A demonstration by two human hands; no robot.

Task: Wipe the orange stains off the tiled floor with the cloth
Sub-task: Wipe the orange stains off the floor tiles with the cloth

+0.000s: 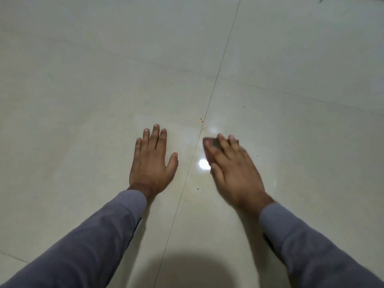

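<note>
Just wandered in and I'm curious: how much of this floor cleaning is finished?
Partly done, it seems. A faint smear by the grout line suggests wiping there. In hand: the right hand presses a small dark cloth flat on the glossy pale tiled floor; the left hand rests flat. Left: orange specks near the line, one further right.

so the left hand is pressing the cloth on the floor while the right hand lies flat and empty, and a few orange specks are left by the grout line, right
Not quite: the hands are swapped. In the head view the right hand presses the cloth on the floor, while the left hand lies flat and empty. The orange specks do sit by the grout line.
</note>
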